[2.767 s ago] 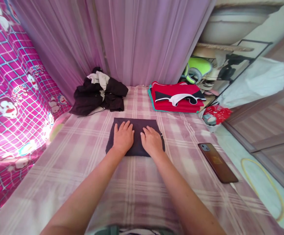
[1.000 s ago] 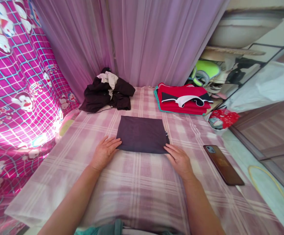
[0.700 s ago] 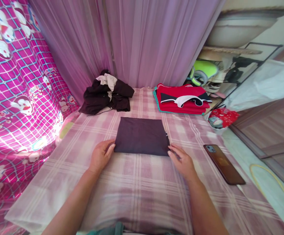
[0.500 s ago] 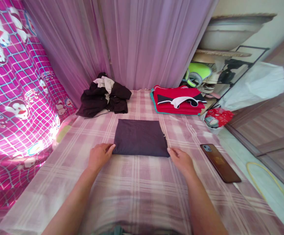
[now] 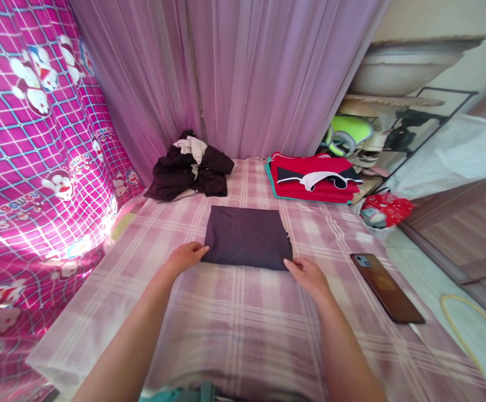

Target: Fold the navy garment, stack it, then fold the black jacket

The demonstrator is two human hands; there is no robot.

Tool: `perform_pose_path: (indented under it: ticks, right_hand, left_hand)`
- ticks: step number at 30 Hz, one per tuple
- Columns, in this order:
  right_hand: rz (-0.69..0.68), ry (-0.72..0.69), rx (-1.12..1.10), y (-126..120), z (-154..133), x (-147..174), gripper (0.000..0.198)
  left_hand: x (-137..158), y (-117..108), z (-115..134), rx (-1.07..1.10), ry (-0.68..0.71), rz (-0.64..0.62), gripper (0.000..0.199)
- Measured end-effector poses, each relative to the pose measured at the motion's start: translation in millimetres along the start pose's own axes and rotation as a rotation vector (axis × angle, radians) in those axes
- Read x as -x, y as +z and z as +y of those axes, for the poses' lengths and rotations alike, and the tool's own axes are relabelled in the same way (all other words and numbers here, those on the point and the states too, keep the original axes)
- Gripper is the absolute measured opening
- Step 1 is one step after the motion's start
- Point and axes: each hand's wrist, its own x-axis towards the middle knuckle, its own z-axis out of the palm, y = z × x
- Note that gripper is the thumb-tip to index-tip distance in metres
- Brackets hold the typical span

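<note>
A dark grey garment (image 5: 249, 237), folded into a flat rectangle, lies on the checked bedspread (image 5: 243, 318). My left hand (image 5: 187, 257) pinches its near left corner, thumb on top and fingers tucked beneath. At the near right corner, my right hand (image 5: 308, 274) grips the cloth between thumb and fingers. Small white marks show along the garment's right edge. Its kind cannot be made out while folded.
Behind it on the left is a heap of black clothes (image 5: 190, 167). A stack of folded red clothes (image 5: 314, 177) sits back right. A phone (image 5: 387, 287) with a white cable lies on the right. Purple curtains (image 5: 243, 78) hang behind the bed.
The view has shifted slightly, so things appear further right. Both hands stay at the garment's near corners; my right thumb now lies a little further over the cloth.
</note>
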Motion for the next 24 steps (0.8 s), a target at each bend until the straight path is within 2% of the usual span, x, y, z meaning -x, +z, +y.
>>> perform_pose_path:
  ticks: [2,5,9,12,19,24]
  right_hand:
    - [0.029,0.052,-0.155,2,-2,4,0.027]
    - [0.095,0.136,-0.345,-1,-9,10,0.039]
    - [-0.034,0.170,-0.470,-11,-24,13,0.024]
    - [-0.087,0.175,-0.497,-15,-31,9,0.020]
    - [-0.009,0.034,-0.483,-1,-28,-3,0.019]
    - [0.021,-0.083,-0.445,8,-30,-8,0.030]
  left_hand:
    - [5,-1,1,0.124,-0.022,-0.039,0.048]
    - [12,-3,3,0.343,-0.082,-0.109,0.060]
    - [10,2,5,0.470,-0.141,-0.101,0.069]
    - [4,6,4,0.495,-0.162,-0.094,0.066]
    - [1,7,11,0.603,-0.126,-0.080,0.050]
    - [-8,13,13,0.619,-0.129,-0.060,0.038]
